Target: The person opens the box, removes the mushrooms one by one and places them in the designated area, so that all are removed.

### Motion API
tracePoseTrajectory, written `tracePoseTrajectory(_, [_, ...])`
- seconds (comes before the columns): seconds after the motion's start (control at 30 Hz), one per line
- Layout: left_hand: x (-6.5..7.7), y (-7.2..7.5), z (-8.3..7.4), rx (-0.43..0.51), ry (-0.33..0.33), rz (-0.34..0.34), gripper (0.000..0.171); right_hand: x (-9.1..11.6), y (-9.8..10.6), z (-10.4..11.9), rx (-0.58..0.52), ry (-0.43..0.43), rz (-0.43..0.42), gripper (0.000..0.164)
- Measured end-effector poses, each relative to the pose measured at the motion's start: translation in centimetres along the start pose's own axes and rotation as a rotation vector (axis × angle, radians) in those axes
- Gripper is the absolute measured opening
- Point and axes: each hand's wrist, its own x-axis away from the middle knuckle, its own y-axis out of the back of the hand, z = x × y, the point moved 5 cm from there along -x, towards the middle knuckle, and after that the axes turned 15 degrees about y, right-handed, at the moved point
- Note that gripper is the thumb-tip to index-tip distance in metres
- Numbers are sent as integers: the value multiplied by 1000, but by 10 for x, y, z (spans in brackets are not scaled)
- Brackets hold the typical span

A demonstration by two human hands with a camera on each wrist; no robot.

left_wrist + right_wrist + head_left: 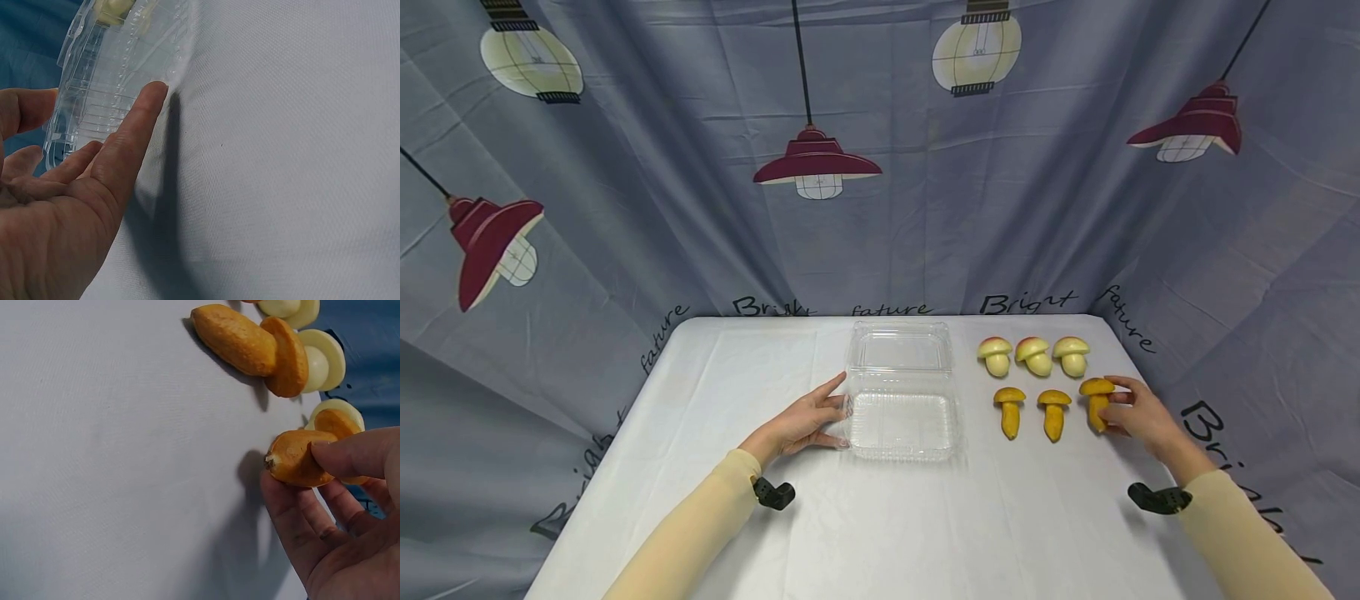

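Observation:
My right hand (pixel 1146 417) pinches the stem of an orange-yellow toy mushroom (pixel 1097 388) at the right end of the near row. In the right wrist view, the thumb presses the stem (pixel 294 459) from one side and the fingers lie along the other. My left hand (pixel 805 421) rests at the left side of a clear plastic clamshell box (pixel 902 427), its fingers spread and mostly straight. Nothing lies inside the box, and its lid (pixel 901 348) is folded back, away from me. The left wrist view shows the fingertips right at the box's ridged wall (pixel 100 119).
Two more orange-yellow mushrooms, one left (pixel 1010 412) and one middle (pixel 1054 414), lie in the near row. Behind them, three pale mushrooms (pixel 1034 357) with reddish-tinged caps form another row. A white cloth covers the table (pixel 880 533), and a grey-blue curtain (pixel 887 242) hangs around it.

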Motion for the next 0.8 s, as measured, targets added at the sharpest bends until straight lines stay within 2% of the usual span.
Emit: tracePoseTrajectory(0.8, [-1, 0, 0, -5, -5, 5, 83, 4, -5, -6, 12, -56, 2, 81])
